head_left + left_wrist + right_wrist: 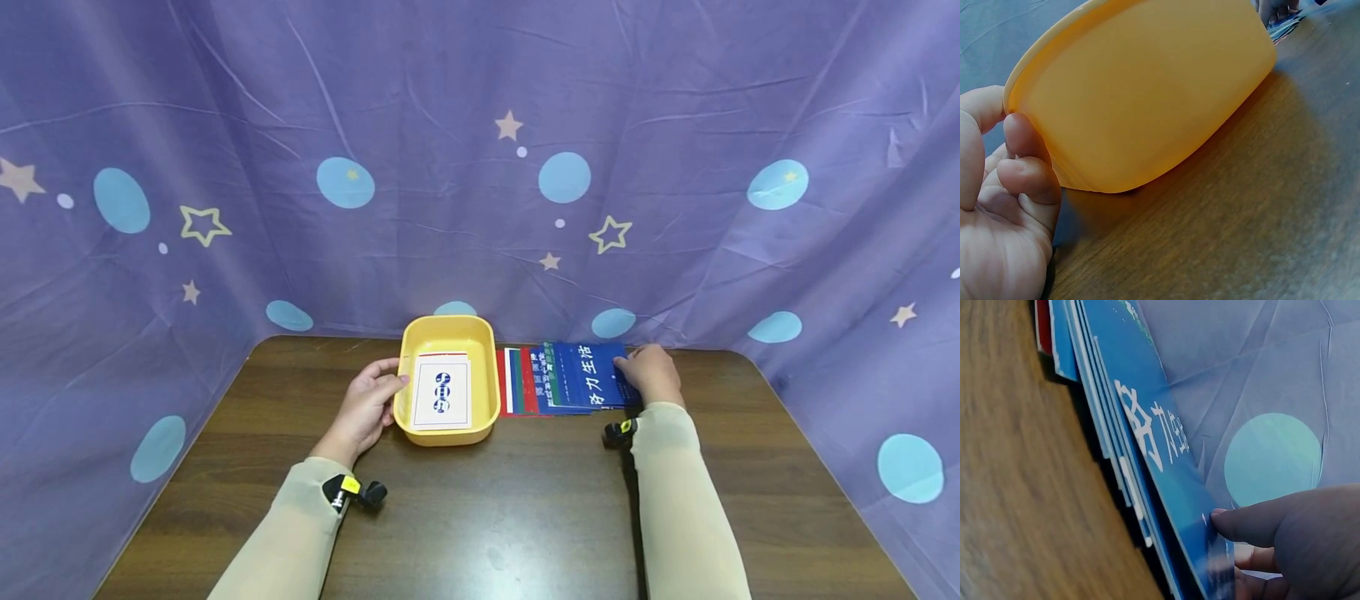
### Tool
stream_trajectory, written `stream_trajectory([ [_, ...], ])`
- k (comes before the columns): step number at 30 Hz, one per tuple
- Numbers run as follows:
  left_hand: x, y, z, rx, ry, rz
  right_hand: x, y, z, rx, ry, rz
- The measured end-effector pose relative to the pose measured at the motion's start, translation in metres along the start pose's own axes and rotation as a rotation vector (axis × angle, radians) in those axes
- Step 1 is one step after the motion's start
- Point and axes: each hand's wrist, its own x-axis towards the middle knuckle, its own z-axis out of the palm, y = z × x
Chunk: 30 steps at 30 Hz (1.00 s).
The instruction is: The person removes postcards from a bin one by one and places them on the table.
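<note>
My left hand (366, 408) grips the left rim of a yellow plastic tray (447, 335), thumb on the rim and fingers outside. The left wrist view shows the curled fingers (1029, 178) against the tray's outer wall (1154, 94). Inside lies a white card (423, 400) with a dark blue design; a red edge shows behind it. To the tray's right, thin booklets or cards (530, 392) in red, green and blue overlap in a row. At its right end my right hand (654, 372) pinches a blue booklet (1175, 481) with white characters, its thumb on the cover.
Everything stands near the back edge of a brown wooden table (480, 517). Behind and at both sides hangs a purple curtain (465, 225) with stars and blue dots. A small black camera is strapped to each wrist.
</note>
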Motion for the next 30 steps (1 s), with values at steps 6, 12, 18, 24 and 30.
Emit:
stream_trajectory([
  [6,0.000,0.000,0.000,0.000,-0.003,0.004,-0.001,-0.001,-0.002,-0.009,0.009,0.019],
  [12,0.000,0.000,0.000,-0.001,-0.001,0.003,-0.002,0.000,0.000,-0.013,0.028,-0.002],
  [18,-0.001,0.000,0.000,-0.006,0.000,0.004,-0.001,0.001,0.001,0.007,0.032,-0.006],
  [24,-0.001,0.000,0.001,-0.010,-0.002,0.002,0.000,0.004,-0.004,0.035,0.044,0.006],
  [30,-0.001,0.000,0.000,-0.003,-0.002,0.001,-0.002,-0.007,-0.011,0.094,0.072,-0.040],
])
